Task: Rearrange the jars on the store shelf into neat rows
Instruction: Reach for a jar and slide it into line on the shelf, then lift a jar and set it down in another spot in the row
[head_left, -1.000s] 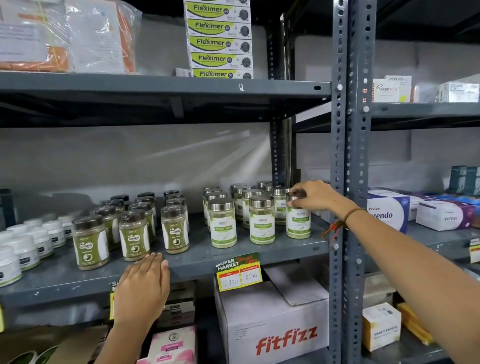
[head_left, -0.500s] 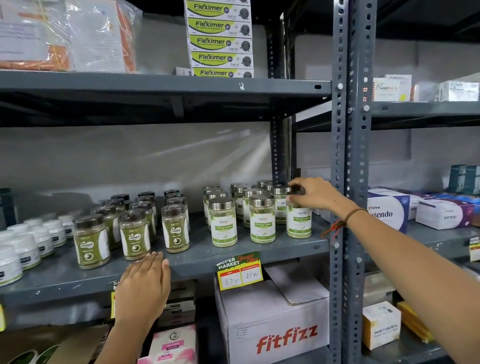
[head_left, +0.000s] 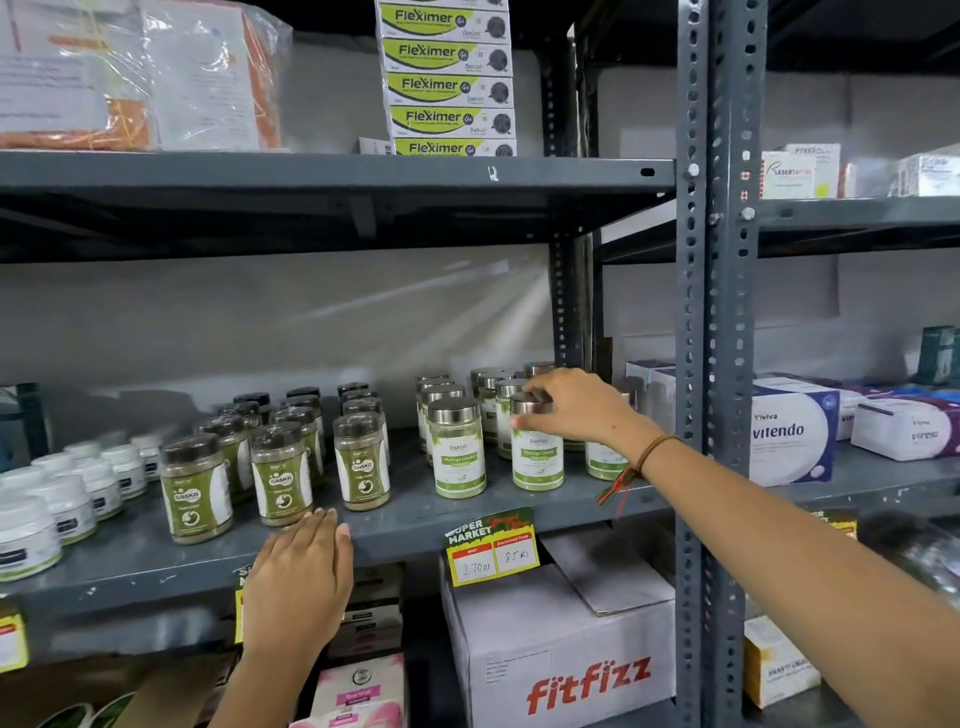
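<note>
Grey steel shelf (head_left: 415, 535), matte, perforated uprights. Clear round jars with chrome lids in rows at right. Right hand (head_left: 569, 405) reaching in, fingers curled round lid of front jar (head_left: 536, 449), gripping it. Left hand (head_left: 298, 577) flat, fingers together, on shelf edge.

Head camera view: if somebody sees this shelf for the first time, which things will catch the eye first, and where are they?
The right hand grips the silver lid of a front-row Moringa jar on the middle shelf, right of centre. The left hand rests flat on that shelf's front edge, below the dark-lidded Gaska jars. Above, a stack of green Fleximer boxes stands out, and below a white fitfizz carton.
</note>
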